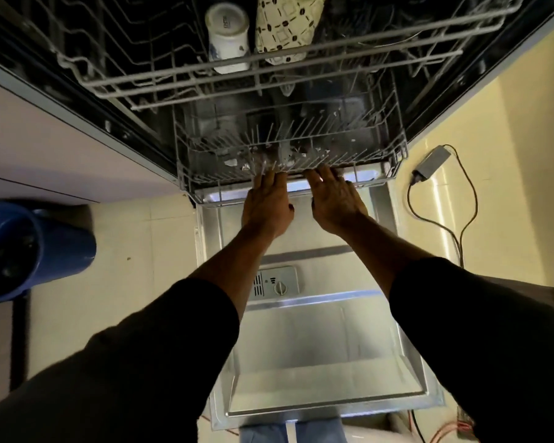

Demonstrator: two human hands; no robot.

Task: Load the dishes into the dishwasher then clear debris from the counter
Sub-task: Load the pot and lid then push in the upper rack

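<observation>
Right, head view, looking straight down over the open dishwasher door (317, 362), which lies flat below me with the detergent dispenser (277, 284) showing in its steel face. Both my arms reach forward over it, dark sleeves (141, 362) pushed up to the forearm.

My left hand (267, 206) is out in front, fingers stretched straight, their tips on the front rim of the lower rack (186, 148). My right hand (336, 203) sits just beside it, apart from it, fingers laid forward on that same rim. Neither hand holds anything; both are open against the wire. The fingertips blur into the tines, so I can't say whether any hook over the bar.

The lower rack stands partly inside the machine, its front edge over the hinge end of the door. Small pale flecks (234, 162) cling to the tines near my left hand.

Above it, the upper rack (173, 87) is drawn out toward me. A white mug (227, 33) stands upside down in it, and a cream patterned dish (287, 24) leans right beside the mug.

On the tiled floor (141, 251) to my left stands a blue bucket (36, 251). To my right, a grey power adapter (432, 161) lies there with its black cable looping away.
</observation>
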